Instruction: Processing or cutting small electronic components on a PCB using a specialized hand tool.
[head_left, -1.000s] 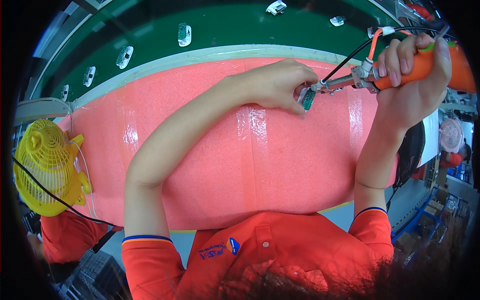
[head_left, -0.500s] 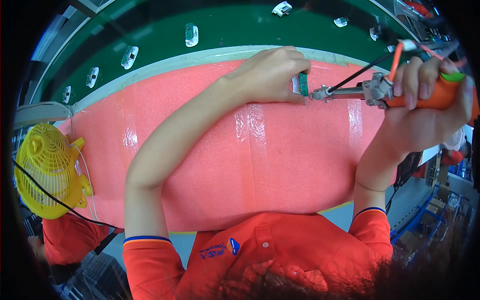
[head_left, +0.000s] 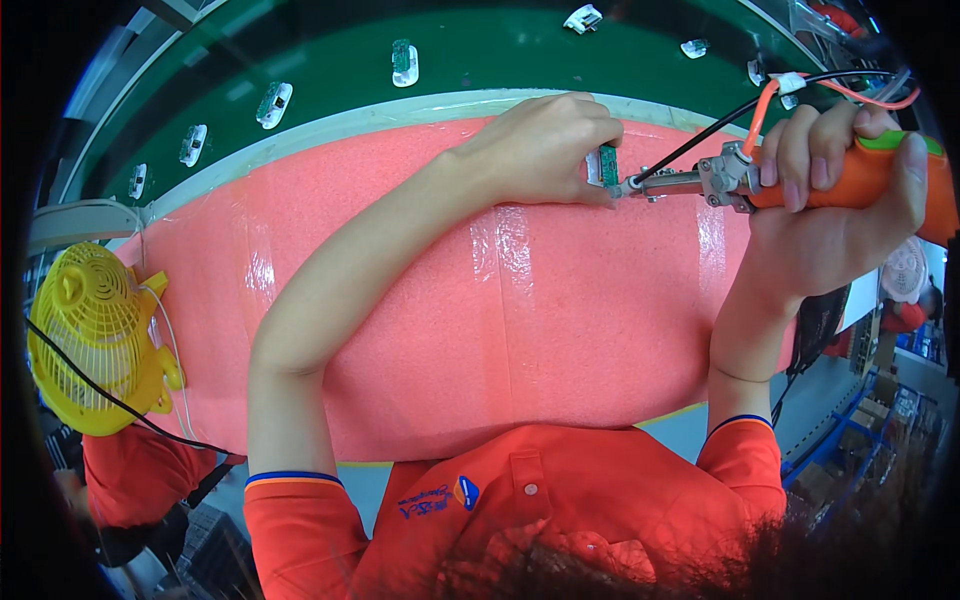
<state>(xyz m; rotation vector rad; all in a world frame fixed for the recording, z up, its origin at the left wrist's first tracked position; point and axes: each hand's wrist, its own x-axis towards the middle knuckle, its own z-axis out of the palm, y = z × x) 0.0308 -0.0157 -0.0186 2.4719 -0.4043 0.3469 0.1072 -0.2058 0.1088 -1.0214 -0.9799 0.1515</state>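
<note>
Steadiness is what the step in hand seems to call for: judged from the frame, the small green circuit board (head_left: 607,166) ought to be kept pinned and unmoving while the metal tip of the orange-handled tool (head_left: 800,178) is laid only on the board's edge, with the fingers kept clear of that tip. Nearest the camera, at the lower centre, an orange polo shirt (head_left: 520,500) is seen, and from it both bare forearms are stretched upward over the pink foam mat (head_left: 560,330), which is crossed by strips of clear tape. The left hand (head_left: 545,150) is reached long and diagonally to the upper centre, palm down, its fingers curled shut so that the board is pinched upright on the mat between thumb and fingertips. The right hand (head_left: 835,200) is raised at the right of the frame, the wrist bent and the fist closed around the tool's handle, so that the tool is held level and pointed left, its tip touching the board's right side. Red and black cables (head_left: 760,105) are led off from the tool toward the upper right. Farther off, along the upper frame, small white parts (head_left: 274,103) are spaced on the green conveyor belt (head_left: 500,50), and a yellow fan (head_left: 85,340) is set at the far left.
</note>
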